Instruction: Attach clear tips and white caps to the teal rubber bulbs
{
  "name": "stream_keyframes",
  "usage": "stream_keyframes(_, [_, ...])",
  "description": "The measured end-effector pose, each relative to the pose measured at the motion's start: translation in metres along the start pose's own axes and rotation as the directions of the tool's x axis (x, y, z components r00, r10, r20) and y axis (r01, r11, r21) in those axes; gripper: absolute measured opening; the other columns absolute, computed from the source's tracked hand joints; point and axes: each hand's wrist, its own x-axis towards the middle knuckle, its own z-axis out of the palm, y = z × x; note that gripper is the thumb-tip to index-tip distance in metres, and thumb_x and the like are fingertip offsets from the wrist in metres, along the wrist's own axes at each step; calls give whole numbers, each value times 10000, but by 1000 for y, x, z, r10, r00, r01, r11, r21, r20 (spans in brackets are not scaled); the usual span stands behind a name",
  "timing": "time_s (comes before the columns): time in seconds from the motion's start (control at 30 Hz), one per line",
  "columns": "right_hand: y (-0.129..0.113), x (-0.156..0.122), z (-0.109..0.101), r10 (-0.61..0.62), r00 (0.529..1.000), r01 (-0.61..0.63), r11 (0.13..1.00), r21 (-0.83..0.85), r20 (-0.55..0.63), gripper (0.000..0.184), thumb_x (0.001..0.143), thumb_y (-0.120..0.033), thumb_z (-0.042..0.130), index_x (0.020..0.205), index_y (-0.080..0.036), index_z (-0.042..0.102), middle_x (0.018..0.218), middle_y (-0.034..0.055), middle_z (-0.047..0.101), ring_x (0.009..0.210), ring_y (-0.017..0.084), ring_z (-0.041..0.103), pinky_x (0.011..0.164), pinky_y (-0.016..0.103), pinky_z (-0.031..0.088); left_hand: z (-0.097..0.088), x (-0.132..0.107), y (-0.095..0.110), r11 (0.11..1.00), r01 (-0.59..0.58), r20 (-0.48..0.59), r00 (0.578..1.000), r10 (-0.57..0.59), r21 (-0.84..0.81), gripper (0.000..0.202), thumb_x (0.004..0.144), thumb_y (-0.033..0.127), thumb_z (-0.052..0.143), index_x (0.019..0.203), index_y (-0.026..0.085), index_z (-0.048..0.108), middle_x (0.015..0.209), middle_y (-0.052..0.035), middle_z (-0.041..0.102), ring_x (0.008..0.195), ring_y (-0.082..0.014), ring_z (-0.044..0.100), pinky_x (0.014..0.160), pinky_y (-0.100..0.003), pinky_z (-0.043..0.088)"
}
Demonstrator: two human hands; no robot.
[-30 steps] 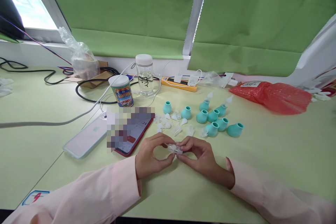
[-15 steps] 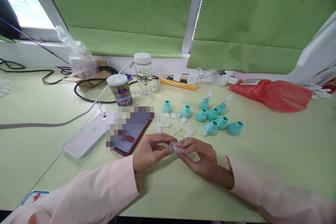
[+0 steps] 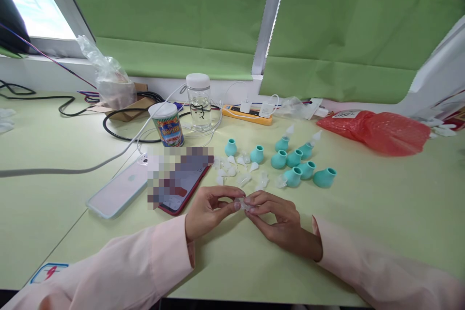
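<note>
both the left hand and right hand pinch one small clear plastic piece together; two teal rubber bulbs already carry tips, about seven stand bare, and loose clear tips remain.

1. Both arms wear long pale pink sleeves, entering from the lower corners of the frame.
2. The left sleeve ends in a plain, wide cuff with soft creases.
3. The right sleeve shows the same smooth, light fabric.
4. The left hand and right hand are bare, without rings or gloves.
</note>
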Motion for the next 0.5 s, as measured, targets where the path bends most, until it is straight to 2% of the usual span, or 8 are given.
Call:
stream_keyframes(0.23, [2, 0, 0, -61, 998, 61, 998, -21, 6, 252, 658, 27, 570, 765, -201, 576, 756, 24, 605, 756, 152, 601, 649, 288, 535, 1, -3, 0, 994, -24, -26, 999, 27, 109, 181, 684, 211, 630, 848, 140, 659, 923, -83, 657, 888, -214, 600, 732, -284, 526])
stream_keyframes(0.37, [2, 0, -2, -105, 994, 107, 993, -56, 35, 282, 661, 18, 566, 811, -220, 585, 742, 17, 607, 764, 156, 601, 669, 294, 531, 4, -5, 6, 967, -172, -33, 983, 181, 189, 132, 675, 177, 629, 794, 139, 673, 876, -86, 667, 846, -208, 615, 728, -296, 536])
stream_keyframes(0.43, [-1, 1, -3, -72, 997, 75, 994, -76, 35, 291, 667, 2, 567, 847, -226, 579, 788, 25, 618, 778, 157, 600, 676, 293, 527, 5, -5, 10, 958, -227, -13, 972, 233, 176, 118, 666, 159, 632, 774, 139, 676, 849, -88, 661, 795, -194, 623, 693, -291, 547])
stream_keyframes(0.5, [-4, 3, -3, -10, 1000, 13, 995, -97, 27, 279, 673, -30, 573, 871, -227, 571, 856, 41, 616, 803, 162, 594, 676, 295, 522, 5, -5, 12, 966, -227, 14, 974, 227, 127, 121, 656, 149, 638, 770, 137, 675, 832, -89, 648, 764, -186, 621, 653, -286, 554])
